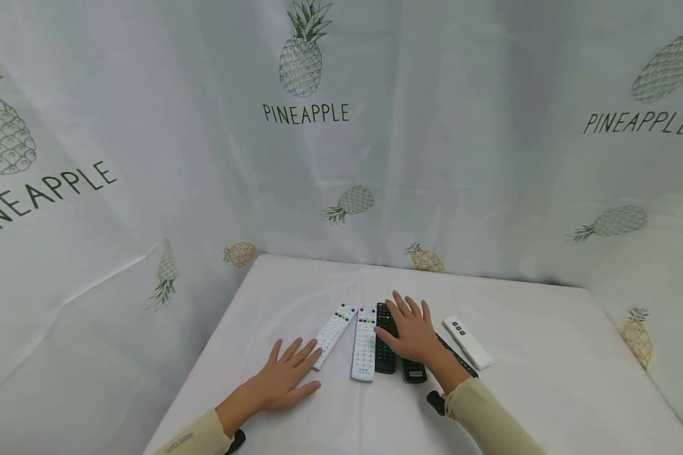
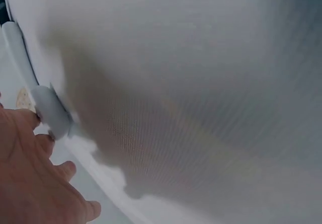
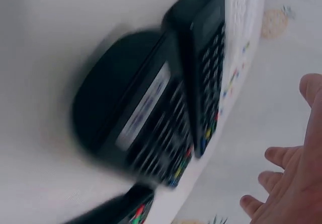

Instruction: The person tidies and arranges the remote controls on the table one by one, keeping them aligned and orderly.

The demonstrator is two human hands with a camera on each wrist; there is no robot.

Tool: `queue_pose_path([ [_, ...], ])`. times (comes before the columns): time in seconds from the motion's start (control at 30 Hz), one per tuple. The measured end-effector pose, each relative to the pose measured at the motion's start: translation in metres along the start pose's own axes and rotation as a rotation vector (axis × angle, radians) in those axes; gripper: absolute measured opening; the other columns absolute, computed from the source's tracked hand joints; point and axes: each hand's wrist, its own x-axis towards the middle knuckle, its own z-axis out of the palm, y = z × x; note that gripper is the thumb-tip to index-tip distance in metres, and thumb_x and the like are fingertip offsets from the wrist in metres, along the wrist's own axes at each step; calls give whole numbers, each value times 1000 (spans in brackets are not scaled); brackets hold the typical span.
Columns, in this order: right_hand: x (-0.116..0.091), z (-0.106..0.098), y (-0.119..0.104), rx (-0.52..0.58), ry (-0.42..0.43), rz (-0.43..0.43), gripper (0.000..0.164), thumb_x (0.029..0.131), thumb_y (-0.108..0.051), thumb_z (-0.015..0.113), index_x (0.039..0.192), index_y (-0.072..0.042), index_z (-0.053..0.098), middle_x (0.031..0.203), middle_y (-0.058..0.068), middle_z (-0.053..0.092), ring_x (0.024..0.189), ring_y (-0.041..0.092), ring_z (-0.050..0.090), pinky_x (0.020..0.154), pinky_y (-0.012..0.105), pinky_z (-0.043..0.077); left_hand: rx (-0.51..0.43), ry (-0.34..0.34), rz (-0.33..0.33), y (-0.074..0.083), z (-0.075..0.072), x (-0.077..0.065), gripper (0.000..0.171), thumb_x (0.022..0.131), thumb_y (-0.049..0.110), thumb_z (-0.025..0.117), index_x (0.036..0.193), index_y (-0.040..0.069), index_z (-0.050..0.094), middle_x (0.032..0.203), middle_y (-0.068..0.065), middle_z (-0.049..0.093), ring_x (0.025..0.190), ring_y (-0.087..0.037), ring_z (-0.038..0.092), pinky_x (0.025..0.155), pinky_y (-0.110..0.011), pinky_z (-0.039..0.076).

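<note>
My left hand [image 1: 279, 382] is spread flat, its fingertips overlapping the lower end of a slanted white remote control [image 1: 336, 328]. In the left wrist view, the fingers of that hand [image 2: 35, 168] are beside the remote's white end [image 2: 53, 108]. Spread fingers also show on my right hand [image 1: 414, 335], which is above a black remote control [image 1: 414, 371] and hides its upper part. Another black remote [image 1: 385, 357] lies just left of it, and a third [image 1: 458, 356] is partly hidden beneath the right wrist. The right wrist view shows this hand [image 3: 292, 178] apart from the black remotes.
A second white remote [image 1: 364, 347] lies between the slanted one and the black ones. On the right is a slimmer white remote [image 1: 468, 343] with few buttons. The white-covered table [image 1: 535, 379] meets a pineapple-print curtain [image 1: 461, 158] at the back and left.
</note>
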Motion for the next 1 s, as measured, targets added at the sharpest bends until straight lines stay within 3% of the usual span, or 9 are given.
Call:
queue_pose_path([
  [0.23,28,8,-31,-36,-90,-99,69,97,-59,46,146,-11,49,155,9,43,144,39,34,116,67,14,51,-18,5,-3,-2,4,74,99,69,26,157,23,29,164,4,25,152,-33,20,114,-70,9],
  [0.53,51,34,-55,-99,-309,-52,61,101,-54,41,150,-18,43,156,3,42,147,32,32,120,61,13,-18,-42,15,4,1,-5,74,100,66,27,158,20,26,165,3,23,152,-33,19,115,-69,9],
  [0.7,57,43,-64,-174,-343,-53,69,100,-61,38,153,-16,38,158,3,39,149,31,29,120,61,10,-20,-14,25,4,5,-6,72,100,63,32,157,19,29,164,3,25,152,-35,20,115,-69,9],
  [1.0,72,51,-79,-161,-366,-17,72,100,-63,35,153,-14,38,160,4,36,148,33,30,120,60,13,5,34,86,-1,3,-9,66,101,58,38,156,21,33,162,1,31,150,-38,25,112,-70,13],
])
